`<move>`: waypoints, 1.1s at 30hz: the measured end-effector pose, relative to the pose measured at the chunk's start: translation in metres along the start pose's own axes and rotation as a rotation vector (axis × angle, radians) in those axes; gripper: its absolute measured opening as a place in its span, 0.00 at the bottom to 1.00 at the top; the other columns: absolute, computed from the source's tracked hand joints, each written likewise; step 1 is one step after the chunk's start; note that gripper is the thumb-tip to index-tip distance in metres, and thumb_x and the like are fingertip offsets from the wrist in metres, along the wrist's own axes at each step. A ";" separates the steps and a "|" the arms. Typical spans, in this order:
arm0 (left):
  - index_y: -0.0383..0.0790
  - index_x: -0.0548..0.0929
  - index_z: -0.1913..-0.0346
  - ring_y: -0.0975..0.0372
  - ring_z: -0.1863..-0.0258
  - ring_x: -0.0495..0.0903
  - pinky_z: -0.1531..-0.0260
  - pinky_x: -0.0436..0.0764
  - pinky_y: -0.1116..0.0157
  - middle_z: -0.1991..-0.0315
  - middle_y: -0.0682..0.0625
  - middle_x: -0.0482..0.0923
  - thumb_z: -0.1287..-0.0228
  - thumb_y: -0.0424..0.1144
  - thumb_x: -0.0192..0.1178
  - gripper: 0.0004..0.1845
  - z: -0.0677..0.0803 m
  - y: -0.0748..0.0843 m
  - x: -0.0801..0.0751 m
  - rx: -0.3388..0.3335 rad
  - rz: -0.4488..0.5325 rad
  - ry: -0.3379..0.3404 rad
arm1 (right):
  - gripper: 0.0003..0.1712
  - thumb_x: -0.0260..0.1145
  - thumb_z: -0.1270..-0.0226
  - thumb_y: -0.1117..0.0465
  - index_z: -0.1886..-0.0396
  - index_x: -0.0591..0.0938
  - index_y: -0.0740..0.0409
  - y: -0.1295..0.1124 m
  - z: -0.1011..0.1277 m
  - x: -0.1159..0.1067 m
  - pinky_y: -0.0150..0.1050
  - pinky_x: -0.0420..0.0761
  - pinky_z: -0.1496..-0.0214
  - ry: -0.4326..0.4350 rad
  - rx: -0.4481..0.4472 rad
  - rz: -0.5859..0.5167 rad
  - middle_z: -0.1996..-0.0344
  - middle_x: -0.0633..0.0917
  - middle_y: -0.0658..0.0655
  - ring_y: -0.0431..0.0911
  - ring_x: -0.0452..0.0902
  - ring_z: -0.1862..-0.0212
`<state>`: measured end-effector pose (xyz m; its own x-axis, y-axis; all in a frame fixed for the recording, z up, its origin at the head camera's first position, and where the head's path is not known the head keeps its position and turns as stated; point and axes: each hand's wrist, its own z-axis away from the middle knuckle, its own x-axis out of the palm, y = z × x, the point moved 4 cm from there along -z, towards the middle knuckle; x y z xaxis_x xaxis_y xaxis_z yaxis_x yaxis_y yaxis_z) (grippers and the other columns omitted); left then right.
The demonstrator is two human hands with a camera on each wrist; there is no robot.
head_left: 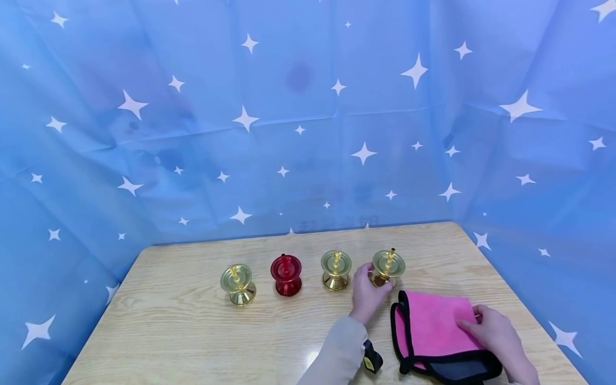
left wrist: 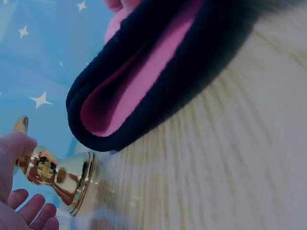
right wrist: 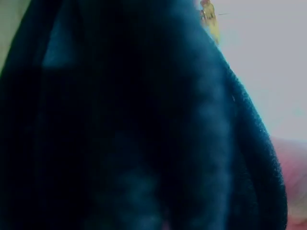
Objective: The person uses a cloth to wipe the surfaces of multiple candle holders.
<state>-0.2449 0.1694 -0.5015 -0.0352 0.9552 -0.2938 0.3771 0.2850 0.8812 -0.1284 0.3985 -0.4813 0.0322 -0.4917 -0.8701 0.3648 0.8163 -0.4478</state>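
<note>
Curling around the stem of the rightmost gold candle holder (head_left: 387, 267), the left hand (head_left: 367, 295) has its thumb and fingers (left wrist: 29, 211) closing on it while its base sits on the bench (head_left: 192, 331). The right hand (head_left: 491, 331) lies with relaxed fingers flat on a folded pink cloth (head_left: 433, 331) with black edging, near the right edge, just beside that holder. To the left stand another gold holder (head_left: 336, 269), a red holder (head_left: 286, 274) and a third gold holder (head_left: 238, 284), well apart in a row. By my judgement the work is only starting: the holder is gripped but not lifted, and the cloth touches none of them.
</note>
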 end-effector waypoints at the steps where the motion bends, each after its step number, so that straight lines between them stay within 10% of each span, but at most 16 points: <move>1: 0.34 0.78 0.55 0.55 0.61 0.76 0.60 0.74 0.68 0.61 0.49 0.77 0.59 0.34 0.73 0.25 -0.001 -0.002 0.001 -0.013 0.007 -0.003 | 0.40 0.69 0.47 0.42 0.57 0.73 0.79 0.000 0.000 0.000 0.47 0.73 0.66 0.007 -0.003 0.003 0.73 0.79 0.62 0.52 0.73 0.69; 11: 0.39 0.82 0.58 0.61 0.63 0.77 0.62 0.76 0.68 0.66 0.55 0.78 0.62 0.33 0.75 0.22 -0.012 -0.011 0.007 -0.115 0.003 -0.047 | 0.20 0.68 0.45 0.49 0.77 0.71 0.58 -0.005 0.009 -0.004 0.38 0.59 0.73 0.101 -0.055 0.003 0.85 0.66 0.50 0.45 0.62 0.77; 24: 0.42 0.83 0.69 0.67 0.70 0.70 0.67 0.71 0.71 0.74 0.57 0.79 0.62 0.36 0.75 0.14 -0.018 -0.011 0.010 -0.040 -0.137 -0.048 | 0.17 0.66 0.42 0.54 0.79 0.69 0.55 -0.011 0.018 -0.008 0.35 0.56 0.75 0.228 -0.147 -0.010 0.86 0.63 0.49 0.43 0.58 0.79; 33: 0.42 0.78 0.61 0.63 0.64 0.76 0.61 0.76 0.66 0.68 0.54 0.77 0.60 0.37 0.75 0.21 -0.014 -0.010 0.011 -0.111 -0.156 -0.128 | 0.09 0.63 0.38 0.60 0.72 0.76 0.62 -0.020 0.028 -0.012 0.34 0.67 0.78 0.245 -0.035 -0.369 0.82 0.76 0.49 0.39 0.66 0.80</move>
<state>-0.2625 0.1785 -0.5085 0.0353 0.8828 -0.4684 0.2720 0.4425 0.8545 -0.1103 0.3799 -0.4562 -0.3171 -0.6695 -0.6718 0.2787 0.6113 -0.7407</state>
